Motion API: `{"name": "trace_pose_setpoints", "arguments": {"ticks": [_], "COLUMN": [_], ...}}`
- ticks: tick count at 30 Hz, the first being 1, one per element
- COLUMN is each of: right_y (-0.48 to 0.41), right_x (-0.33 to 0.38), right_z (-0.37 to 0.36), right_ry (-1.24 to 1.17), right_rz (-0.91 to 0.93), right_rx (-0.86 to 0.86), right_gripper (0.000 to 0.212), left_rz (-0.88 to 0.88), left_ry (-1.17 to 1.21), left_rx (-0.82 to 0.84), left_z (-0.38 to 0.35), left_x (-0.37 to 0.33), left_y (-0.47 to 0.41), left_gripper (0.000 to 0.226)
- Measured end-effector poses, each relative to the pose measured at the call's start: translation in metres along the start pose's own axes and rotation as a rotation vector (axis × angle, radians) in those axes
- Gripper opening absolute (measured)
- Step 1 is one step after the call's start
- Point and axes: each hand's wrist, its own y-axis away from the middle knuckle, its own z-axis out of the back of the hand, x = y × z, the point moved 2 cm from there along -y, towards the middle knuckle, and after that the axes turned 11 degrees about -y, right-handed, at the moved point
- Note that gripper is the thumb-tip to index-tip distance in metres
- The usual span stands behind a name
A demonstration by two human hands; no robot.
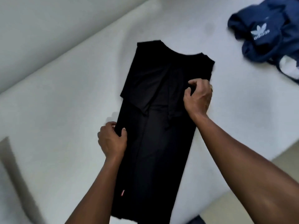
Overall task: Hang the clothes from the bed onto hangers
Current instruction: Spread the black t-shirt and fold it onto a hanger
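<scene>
Head view — shirt [155,143] hem partly off-frame

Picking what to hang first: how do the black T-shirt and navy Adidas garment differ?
The black T-shirt lies flat, sleeves folded in; the navy Adidas garment sits crumpled. The T-shirt looks plain; the navy garment bears a white logo. The left hand and right hand grip the T-shirt; neither touches the navy garment. Both rest on the white bed.

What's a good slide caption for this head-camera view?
On a white bed, left hand grips the black T-shirt, right hand pinches its folded sleeve; navy garment beyond.
</scene>
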Motion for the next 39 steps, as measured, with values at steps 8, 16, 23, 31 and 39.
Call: {"name": "trace_pose_setpoints", "arguments": {"ticks": [8, 16, 23, 31, 39], "right_y": [0.243, 0.424, 0.479, 0.51, 0.522], "right_x": [-0.062, -0.049, -0.06, -0.067, -0.063], "right_z": [0.062, 0.078, 0.086, 0.09, 0.081], "right_ry": [-0.171, -0.268, -0.307, -0.352, -0.146], "right_rz": [-0.658, -0.927, -0.893, -0.963, -0.882], "right_rx": [0.113, 0.415, 0.288, 0.318, 0.417], "right_gripper": [0.032, 0.031, 0.014, 0.006, 0.021], "left_rz": [-0.02, 0.154, 0.034, -0.05, -0.081], "left_ry": [-0.024, 0.258, 0.173, 0.113, -0.008], "left_rx": [0.379, 0.721, 0.611, 0.572, 0.557], "left_z": [0.01, 0.014, 0.021, 0.022, 0.023], "left_x": [0.112, 0.197, 0.238, 0.261, 0.276], "left_y": [0.061, 0.104, 0.103, 0.108, 0.11], "left_gripper": [0.037, 0.035, 0.019, 0.007, 0.013]}}
